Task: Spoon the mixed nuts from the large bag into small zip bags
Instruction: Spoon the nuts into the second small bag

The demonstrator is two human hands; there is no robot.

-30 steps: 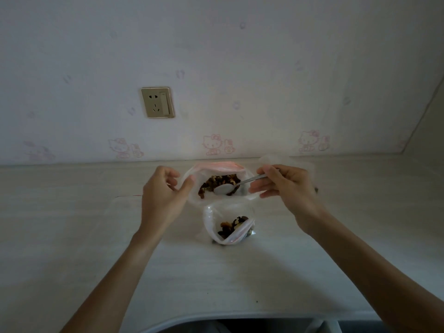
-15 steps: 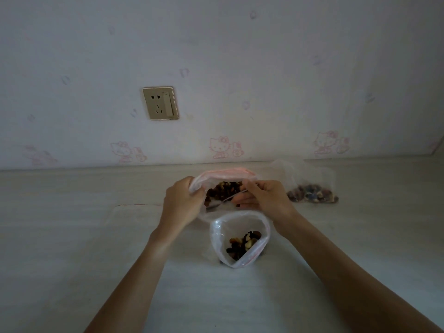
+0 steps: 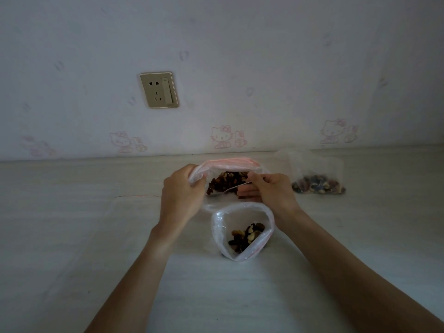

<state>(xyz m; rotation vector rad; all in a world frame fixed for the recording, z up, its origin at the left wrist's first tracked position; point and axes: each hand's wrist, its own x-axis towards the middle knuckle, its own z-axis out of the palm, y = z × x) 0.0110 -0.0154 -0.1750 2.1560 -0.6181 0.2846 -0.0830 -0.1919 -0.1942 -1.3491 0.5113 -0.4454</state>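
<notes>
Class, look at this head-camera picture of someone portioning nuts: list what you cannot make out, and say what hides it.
- Spoon bowl, head view: only the handle shows; the right hand and the nuts in the large bag cover the rest.
- Left hand fingertips: tucked behind the large bag's rim.
- Bottom of the small zip bag: hidden by its own folded plastic.
- Far bag: whether it is sealed is too dim and small to tell.

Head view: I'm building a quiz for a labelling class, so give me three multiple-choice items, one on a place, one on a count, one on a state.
1. Where is the open small zip bag? A nearer than the large bag B on the wall C left of the left hand
2. Bags holding nuts? A one B three C five
3. The small bag's mouth is: A zipped B open C knotted

A: it stands nearest the camera.
B: a third bag lies at the right.
B: nuts show through its mouth.
</notes>
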